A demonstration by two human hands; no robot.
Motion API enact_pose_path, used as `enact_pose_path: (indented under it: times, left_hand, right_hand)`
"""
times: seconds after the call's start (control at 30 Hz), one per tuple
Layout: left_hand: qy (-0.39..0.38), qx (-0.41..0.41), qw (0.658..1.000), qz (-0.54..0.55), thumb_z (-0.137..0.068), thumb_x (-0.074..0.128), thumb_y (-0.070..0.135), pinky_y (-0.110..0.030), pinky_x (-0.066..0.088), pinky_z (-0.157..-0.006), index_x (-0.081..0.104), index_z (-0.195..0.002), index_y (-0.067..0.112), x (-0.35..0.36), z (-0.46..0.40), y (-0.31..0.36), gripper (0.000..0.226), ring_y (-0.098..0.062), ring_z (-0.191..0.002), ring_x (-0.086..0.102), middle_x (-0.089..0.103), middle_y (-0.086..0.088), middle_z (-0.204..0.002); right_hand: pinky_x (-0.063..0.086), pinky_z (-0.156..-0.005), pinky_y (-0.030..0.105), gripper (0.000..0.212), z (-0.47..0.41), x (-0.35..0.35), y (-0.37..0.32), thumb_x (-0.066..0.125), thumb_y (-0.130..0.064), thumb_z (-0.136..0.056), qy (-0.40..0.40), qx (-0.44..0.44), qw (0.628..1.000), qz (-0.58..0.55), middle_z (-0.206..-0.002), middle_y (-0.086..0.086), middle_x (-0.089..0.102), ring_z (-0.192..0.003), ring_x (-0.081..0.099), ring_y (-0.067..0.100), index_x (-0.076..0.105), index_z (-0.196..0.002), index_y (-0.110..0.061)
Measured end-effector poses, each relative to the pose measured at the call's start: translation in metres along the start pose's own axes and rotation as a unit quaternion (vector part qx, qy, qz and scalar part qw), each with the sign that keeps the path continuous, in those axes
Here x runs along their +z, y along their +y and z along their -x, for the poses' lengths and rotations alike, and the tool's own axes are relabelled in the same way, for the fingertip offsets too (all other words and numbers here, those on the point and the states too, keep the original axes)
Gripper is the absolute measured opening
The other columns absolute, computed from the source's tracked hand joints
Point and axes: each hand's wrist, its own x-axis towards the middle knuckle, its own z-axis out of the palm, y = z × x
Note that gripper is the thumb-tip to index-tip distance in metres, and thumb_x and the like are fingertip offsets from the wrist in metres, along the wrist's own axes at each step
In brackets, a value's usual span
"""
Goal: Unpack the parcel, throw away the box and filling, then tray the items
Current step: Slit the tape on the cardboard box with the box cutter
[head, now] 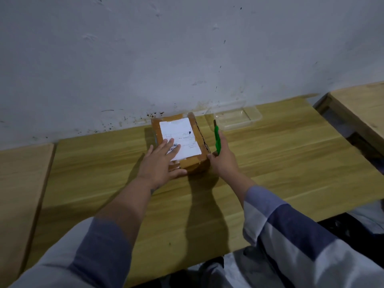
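A taped brown cardboard parcel (194, 163) with a white shipping label (181, 134) lies on the wooden table (270, 163), close to the wall. My left hand (161, 163) lies flat on the parcel's top near corner, fingers spread over the label and thumb along the front edge. My right hand (223, 159) is at the parcel's right near corner and grips a green utility knife (216, 140), its blade pointing away from me along the box's right side. A clear plastic tray (234, 118) stands empty behind the knife, against the wall.
A white scuffed wall (187, 59) rises right behind the parcel. A second wooden table (18, 194) adjoins on the left and a third (359, 104) stands at the right across a gap. Dark floor and clutter (353, 225) show below the table's right edge.
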Motion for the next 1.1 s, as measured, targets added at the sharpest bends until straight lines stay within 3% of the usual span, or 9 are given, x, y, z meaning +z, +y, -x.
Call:
enact_pose_path:
  times: [0.17, 0.33, 0.47, 0.57, 0.7, 0.77, 0.87, 1.1]
  left_hand:
    - [0.033, -0.024, 0.999, 0.017, -0.086, 0.039, 0.067, -0.042, 0.002, -0.118, 0.013, -0.151, 0.031, 0.009, -0.005, 0.010, 0.079, -0.015, -0.148, -0.003, 0.002, 0.005, -0.161]
    - [0.058, -0.063, 0.996, 0.017, -0.090, 0.038, 0.060, -0.044, 0.004, -0.119, 0.013, -0.152, 0.028, 0.020, -0.011, 0.024, 0.074, -0.017, -0.148, -0.005, 0.001, 0.002, -0.161]
    - [0.051, -0.080, 0.995, 0.001, -0.091, 0.035, 0.060, -0.045, 0.001, -0.118, 0.010, -0.152, 0.028, 0.020, -0.009, 0.028, 0.073, -0.016, -0.148, -0.007, -0.001, 0.002, -0.161]
    - [0.040, -0.103, 0.994, -0.002, -0.091, 0.030, 0.062, -0.047, 0.001, -0.119, 0.008, -0.152, 0.028, 0.020, -0.011, 0.035, 0.073, -0.016, -0.147, -0.010, -0.004, 0.002, -0.161]
    - [0.036, -0.126, 0.991, -0.006, -0.091, 0.027, 0.063, -0.051, -0.002, -0.118, 0.007, -0.152, 0.028, 0.020, -0.014, 0.044, 0.073, -0.016, -0.147, -0.013, -0.006, 0.001, -0.161]
    - [0.044, -0.127, 0.991, 0.003, -0.092, 0.026, 0.063, -0.051, -0.004, -0.117, 0.008, -0.153, 0.026, 0.021, -0.015, 0.045, 0.074, -0.016, -0.147, -0.013, -0.006, 0.000, -0.161]
    - [0.042, -0.108, 0.993, 0.005, -0.091, 0.025, 0.065, -0.051, -0.005, -0.117, 0.006, -0.153, 0.023, 0.020, -0.016, 0.043, 0.077, -0.018, -0.147, -0.013, -0.006, -0.002, -0.161]
    - [-0.004, 0.038, 0.997, -0.063, -0.091, 0.038, 0.062, -0.041, -0.006, -0.117, -0.002, -0.153, 0.019, 0.009, -0.010, 0.008, 0.086, -0.022, -0.147, -0.011, -0.009, -0.007, -0.161]
  right_hand:
    - [0.053, -0.072, 0.041, 0.080, -0.020, -0.009, -0.003, 0.053, -0.010, -0.092, -0.020, -0.019, 0.999, 0.032, -0.099, 0.013, 0.065, -0.075, 0.059, 0.022, 0.004, -0.148, -0.040]
    - [0.056, -0.076, 0.042, 0.085, -0.034, -0.022, -0.006, 0.062, -0.013, -0.088, -0.008, -0.042, 0.999, 0.030, -0.106, 0.012, 0.065, -0.081, 0.063, 0.022, 0.007, -0.149, -0.036]
    - [0.053, -0.077, 0.042, 0.064, -0.025, -0.032, 0.004, 0.049, -0.026, -0.095, -0.022, -0.069, 0.997, 0.023, -0.107, 0.008, 0.065, -0.090, 0.064, 0.030, 0.014, -0.148, -0.034]
    - [0.056, -0.069, 0.045, 0.054, -0.016, -0.034, 0.011, 0.038, -0.026, -0.099, -0.031, -0.060, 0.998, 0.010, -0.093, 0.014, 0.067, -0.080, 0.066, 0.030, 0.015, -0.147, -0.035]
    - [0.054, -0.065, 0.044, 0.051, -0.004, -0.028, 0.015, 0.036, -0.025, -0.100, -0.024, -0.040, 0.998, -0.047, -0.083, 0.009, 0.062, -0.067, 0.060, 0.024, 0.018, -0.146, -0.038]
    - [0.050, -0.054, 0.035, 0.050, 0.008, -0.024, 0.019, 0.036, -0.024, -0.100, -0.017, -0.025, 0.995, -0.095, -0.078, 0.006, 0.061, -0.058, 0.055, 0.018, 0.019, -0.145, -0.039]
    - [0.041, -0.042, 0.025, 0.049, 0.030, -0.017, 0.023, 0.036, -0.022, -0.101, 0.000, 0.005, 0.987, -0.159, -0.074, 0.006, 0.058, -0.049, 0.050, 0.015, 0.022, -0.145, -0.038]
    - [0.042, -0.042, 0.027, 0.046, 0.066, 0.001, 0.025, 0.033, -0.019, -0.102, 0.012, 0.058, 0.964, -0.260, -0.068, 0.007, 0.051, -0.047, 0.046, 0.017, 0.025, -0.145, -0.032]
